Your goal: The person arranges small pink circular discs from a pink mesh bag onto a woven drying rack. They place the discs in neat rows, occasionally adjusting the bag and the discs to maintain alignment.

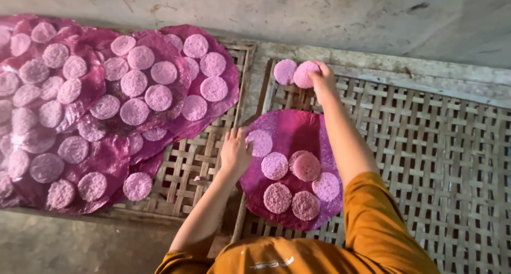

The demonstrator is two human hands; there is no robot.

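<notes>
The right hand (322, 77) extends toward 12 o'clock and rests, fingers curled, on a round pale pink porous disc (304, 74) that lies on the woven bamboo lattice tray (426, 146); whether the fingers grip the disc or only press it cannot be told. A second round pale pink disc (285, 71) lies touching the first on its 9 o'clock side. The left hand (235, 151) is released, fingers spread and flat, at the 9 o'clock edge of a round magenta translucent sheet (298, 126), with the fingertips touching a pale pink disc (260, 142) on that sheet. The sheet lies on the lattice tray between the two forearms and carries further pale pink discs: one at its centre (274, 165), one partly overlapping a neighbour at 3 o'clock of centre (307, 166), one at the 4 o'clock edge (326, 187), and two side by side at 6 o'clock (278, 198) (305, 205). A second woven bamboo tray (191, 162) lies adjoining at 9 o'clock and holds several overlapping magenta sheets (101, 146) covered with many pale pink discs (134, 83). Orange fabric sleeves (372, 221) cover both upper arms. A grey concrete floor (319, 13) runs along the 12 o'clock side of the trays.
</notes>
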